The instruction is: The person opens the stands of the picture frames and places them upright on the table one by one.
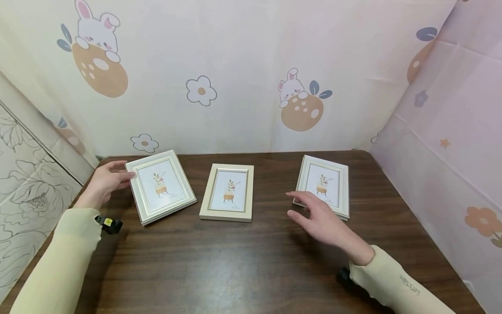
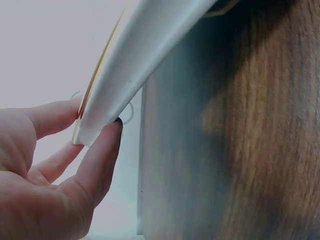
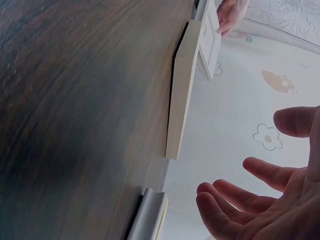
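At the left of the table, my left hand pinches the edge of a white picture frame with a plant print. In the left wrist view, thumb and fingers of that hand grip the moulded border of the white frame, which is tilted up off the wood. A cream picture frame lies flat in the middle, touched by neither hand. Over the near left corner of another white picture frame hovers my right hand, its fingers spread and holding nothing; it hides part of that frame.
The dark wooden table ends at a curtain printed with rabbits and flowers. A patterned wall panel stands on the left, and printed cloth hangs along the right side. Dark cameras sit at both wrists.
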A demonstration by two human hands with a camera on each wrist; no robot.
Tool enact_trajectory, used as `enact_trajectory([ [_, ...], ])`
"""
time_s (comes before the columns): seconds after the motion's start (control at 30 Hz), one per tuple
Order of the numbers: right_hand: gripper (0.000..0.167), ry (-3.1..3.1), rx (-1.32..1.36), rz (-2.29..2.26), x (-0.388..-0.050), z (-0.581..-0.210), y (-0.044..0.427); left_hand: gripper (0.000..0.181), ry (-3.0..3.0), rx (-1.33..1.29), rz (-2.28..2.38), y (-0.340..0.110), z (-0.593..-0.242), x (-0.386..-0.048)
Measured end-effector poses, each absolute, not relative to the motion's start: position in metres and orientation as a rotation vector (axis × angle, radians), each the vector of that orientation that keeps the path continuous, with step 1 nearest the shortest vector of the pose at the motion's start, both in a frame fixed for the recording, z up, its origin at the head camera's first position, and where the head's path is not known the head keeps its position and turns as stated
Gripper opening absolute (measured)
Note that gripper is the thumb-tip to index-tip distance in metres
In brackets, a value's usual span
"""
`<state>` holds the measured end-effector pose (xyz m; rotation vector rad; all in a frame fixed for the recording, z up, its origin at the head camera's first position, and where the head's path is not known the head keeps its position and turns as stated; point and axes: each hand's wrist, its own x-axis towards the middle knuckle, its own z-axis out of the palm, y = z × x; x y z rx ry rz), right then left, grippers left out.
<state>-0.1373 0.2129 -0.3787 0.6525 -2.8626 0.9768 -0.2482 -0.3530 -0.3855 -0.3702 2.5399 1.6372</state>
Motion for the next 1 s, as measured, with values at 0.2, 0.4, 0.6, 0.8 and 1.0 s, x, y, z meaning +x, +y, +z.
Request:
enact_trajectory([
  [0.2, 0.047, -2.861, 0.644, 0.998, -0.138, -0.383, 0.217, 0.072, 2.603, -0.352, 1.649, -0.35, -0.383, -0.246],
  [0.4, 0.045, -2.857, 0.627, 0.997, -0.144, -0.387, 0.222, 0.07, 2.632, -0.358, 1.677, -0.348, -0.38, -0.242],
  [0.6, 0.044, -2.868, 0.596, 1.017, -0.15, -0.386, 0.224, 0.067, 2.676, -0.357, 1.699, -0.348, -0.378, -0.235],
  [0.8, 0.045, -2.879, 0.565, 1.031, -0.151, -0.384, 0.225, 0.066, 2.722, -0.372, 1.689, -0.345, -0.376, -0.227],
  [1.0, 0.045, -2.869, 0.56, 1.042, -0.15, -0.385, 0.227, 0.064, 2.739, -0.369, 1.715, -0.343, -0.372, -0.218],
])
